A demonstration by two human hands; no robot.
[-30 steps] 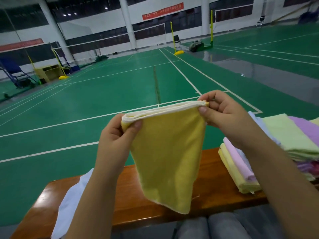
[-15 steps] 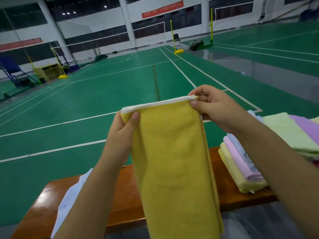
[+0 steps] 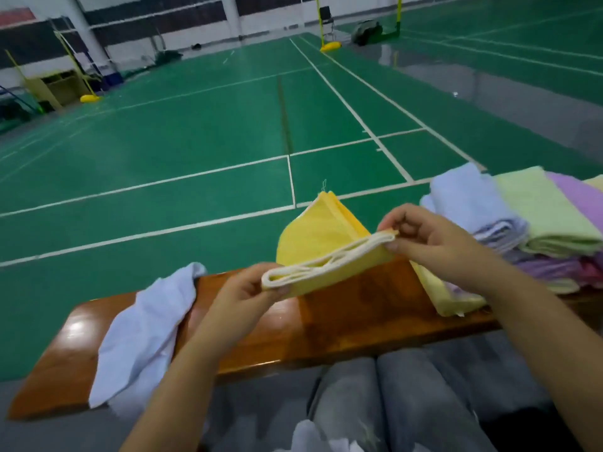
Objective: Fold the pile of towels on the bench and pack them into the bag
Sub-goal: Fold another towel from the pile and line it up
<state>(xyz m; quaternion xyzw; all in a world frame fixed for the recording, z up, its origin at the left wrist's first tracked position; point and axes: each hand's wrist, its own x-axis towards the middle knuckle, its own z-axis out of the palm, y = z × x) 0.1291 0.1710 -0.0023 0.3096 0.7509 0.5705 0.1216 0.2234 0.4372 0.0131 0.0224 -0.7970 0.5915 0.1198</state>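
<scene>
I hold a folded yellow towel (image 3: 318, 236) with a white hem above the wooden bench (image 3: 342, 321). My left hand (image 3: 243, 291) pinches the hem's left corner and my right hand (image 3: 421, 236) pinches its right corner. The hem's layers face me and the towel's body flips up and away, its far corner pointing upward. A pale blue-white cloth (image 3: 143, 334), possibly the bag, lies crumpled on the bench's left part. A pile of towels (image 3: 535, 223) in pale blue, green, purple and yellow sits on the bench at the right.
My knees in grey trousers (image 3: 391, 396) are in front of the bench. Beyond the bench spreads a green court floor (image 3: 195, 141) with white lines. Yellow net posts and dark bags stand far off by the back wall.
The towel hung straight down from my raised hands before. Now both hands have dropped toward the bench and the towel's body has swung up and away, folded shorter.
</scene>
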